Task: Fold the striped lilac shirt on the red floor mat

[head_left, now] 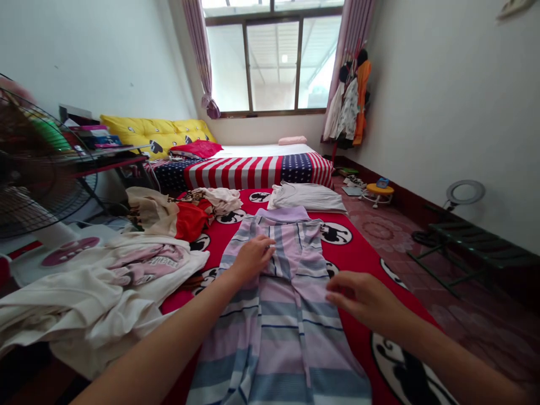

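A pair of striped trousers (pixel 282 315) in pink, grey and blue lies flat on a red blanket (pixel 358 247) with black-and-white cartoon patches. My left hand (pixel 252 257) rests palm down on the upper left part of the trousers, fingers stretched out. Over the right trouser leg is my right hand (pixel 365 297), fingers extended and touching the cloth near its edge. Neither hand holds anything.
A heap of pale clothes (pixel 97 292) lies at the left, with a red garment (pixel 190 219) and more clothes behind. A folded white item (pixel 307 197) lies beyond the trousers. A fan (pixel 29 169) stands far left. A folding rack (pixel 464 242) is on the floor right.
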`<state>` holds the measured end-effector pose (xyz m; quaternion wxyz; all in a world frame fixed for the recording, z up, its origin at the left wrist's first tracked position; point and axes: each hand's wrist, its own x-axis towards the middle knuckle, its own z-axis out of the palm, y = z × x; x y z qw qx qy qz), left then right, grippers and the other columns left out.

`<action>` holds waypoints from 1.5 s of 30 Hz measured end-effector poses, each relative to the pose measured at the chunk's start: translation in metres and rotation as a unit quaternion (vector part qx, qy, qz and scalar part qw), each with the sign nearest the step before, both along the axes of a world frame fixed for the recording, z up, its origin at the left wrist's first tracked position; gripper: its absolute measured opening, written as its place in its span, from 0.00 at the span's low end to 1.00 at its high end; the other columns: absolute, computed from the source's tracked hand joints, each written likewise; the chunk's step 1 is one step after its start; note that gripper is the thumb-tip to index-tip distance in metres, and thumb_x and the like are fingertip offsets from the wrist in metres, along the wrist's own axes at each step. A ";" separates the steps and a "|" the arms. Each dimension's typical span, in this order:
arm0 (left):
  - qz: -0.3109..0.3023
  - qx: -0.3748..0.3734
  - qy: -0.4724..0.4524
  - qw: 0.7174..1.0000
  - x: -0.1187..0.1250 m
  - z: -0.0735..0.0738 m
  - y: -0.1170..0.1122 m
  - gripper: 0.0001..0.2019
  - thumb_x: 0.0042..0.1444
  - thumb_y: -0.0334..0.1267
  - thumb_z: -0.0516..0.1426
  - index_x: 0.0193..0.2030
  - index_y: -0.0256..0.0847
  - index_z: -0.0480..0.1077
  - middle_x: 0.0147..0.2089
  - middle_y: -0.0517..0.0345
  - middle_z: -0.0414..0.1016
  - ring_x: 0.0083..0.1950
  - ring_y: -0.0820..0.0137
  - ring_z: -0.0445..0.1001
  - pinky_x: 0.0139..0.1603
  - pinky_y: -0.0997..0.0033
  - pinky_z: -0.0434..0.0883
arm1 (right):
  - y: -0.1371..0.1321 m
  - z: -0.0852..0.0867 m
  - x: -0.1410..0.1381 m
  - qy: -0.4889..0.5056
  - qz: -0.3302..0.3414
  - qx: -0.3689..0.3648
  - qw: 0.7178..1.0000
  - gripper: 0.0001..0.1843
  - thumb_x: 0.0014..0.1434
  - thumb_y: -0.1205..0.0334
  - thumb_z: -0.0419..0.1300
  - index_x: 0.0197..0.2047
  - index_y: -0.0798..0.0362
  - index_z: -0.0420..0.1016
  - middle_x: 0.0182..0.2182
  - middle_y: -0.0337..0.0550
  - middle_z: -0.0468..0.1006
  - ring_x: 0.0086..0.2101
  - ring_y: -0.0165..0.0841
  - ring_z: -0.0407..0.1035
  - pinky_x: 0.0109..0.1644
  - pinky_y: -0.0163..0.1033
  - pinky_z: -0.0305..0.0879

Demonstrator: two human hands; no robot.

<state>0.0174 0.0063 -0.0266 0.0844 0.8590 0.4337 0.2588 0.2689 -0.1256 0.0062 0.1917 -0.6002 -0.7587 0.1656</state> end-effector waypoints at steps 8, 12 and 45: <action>0.007 -0.020 0.059 0.998 0.011 -0.011 0.057 0.21 0.58 0.37 0.55 0.58 0.38 0.67 0.63 0.46 0.64 0.63 0.61 0.64 0.63 0.60 0.60 | 0.149 -0.010 0.014 -0.009 -0.154 0.071 0.986 0.09 0.54 0.62 0.57 0.33 0.54 0.78 0.31 0.43 0.80 0.34 0.33 0.72 0.35 0.34 0.61; 0.019 -0.026 0.084 0.996 0.010 -0.020 0.064 0.28 0.56 0.50 0.56 0.61 0.41 0.63 0.67 0.44 0.59 0.68 0.57 0.56 0.67 0.49 0.51 | 0.171 -0.022 0.006 -0.055 -0.184 0.052 0.980 0.15 0.51 0.49 0.61 0.32 0.53 0.77 0.30 0.45 0.80 0.33 0.37 0.72 0.30 0.35 0.56; 0.334 0.020 -0.164 0.928 -0.045 -0.004 0.065 0.15 0.58 0.31 0.51 0.50 0.40 0.72 0.49 0.48 0.75 0.51 0.60 0.72 0.50 0.63 0.68 | 0.166 -0.011 -0.056 -0.094 0.024 0.143 0.985 0.14 0.61 0.57 0.54 0.43 0.52 0.78 0.50 0.48 0.76 0.49 0.40 0.70 0.56 0.48 0.60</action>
